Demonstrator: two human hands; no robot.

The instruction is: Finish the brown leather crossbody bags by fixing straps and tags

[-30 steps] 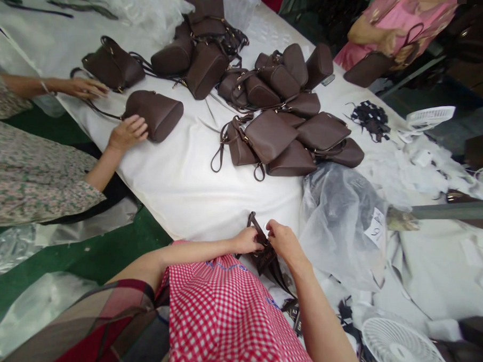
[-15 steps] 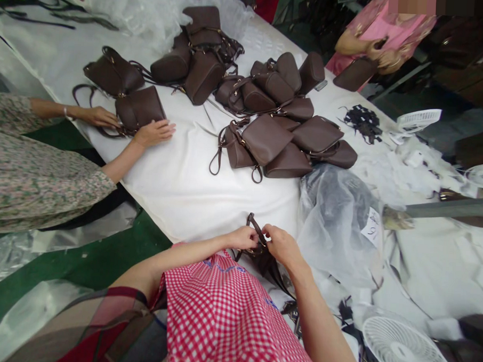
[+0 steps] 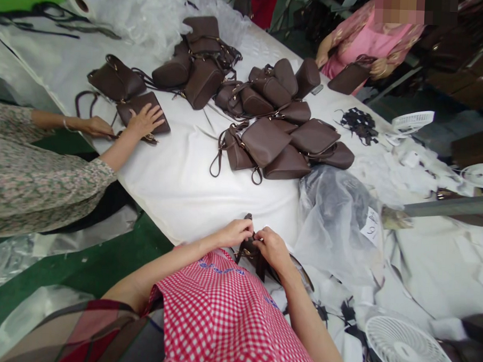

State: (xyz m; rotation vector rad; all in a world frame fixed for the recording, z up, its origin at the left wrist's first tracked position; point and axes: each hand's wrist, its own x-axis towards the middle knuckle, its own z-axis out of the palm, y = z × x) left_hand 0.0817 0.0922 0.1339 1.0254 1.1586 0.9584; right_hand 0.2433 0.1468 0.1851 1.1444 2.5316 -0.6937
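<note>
Close against my red-checked apron [image 3: 220,308] is a dark brown handbag [image 3: 256,261], partly hidden by my hands and the apron. My left hand [image 3: 238,232] is closed, its fingertips pinched on the bag's strap near the top. From the other side my right hand [image 3: 273,248] also pinches the strap, fingertips almost meeting the left ones. Exactly which part of the strap or buckle lies between them is too small to tell. Farther up the table is a pile of brown handbags [image 3: 267,142].
At left a co-worker's hand [image 3: 142,121] rests on a brown bag. A person in pink [image 3: 363,47] holds another bag across the table. Right of my hands lie a clear plastic bag [image 3: 331,222] and a white fan [image 3: 410,343]. Black straps [image 3: 358,125] form a heap.
My left hand has moved slightly up and left along the strap, and the standing strap loop is now lower. The co-worker's hand at left has slid onto the top of their bag.
</note>
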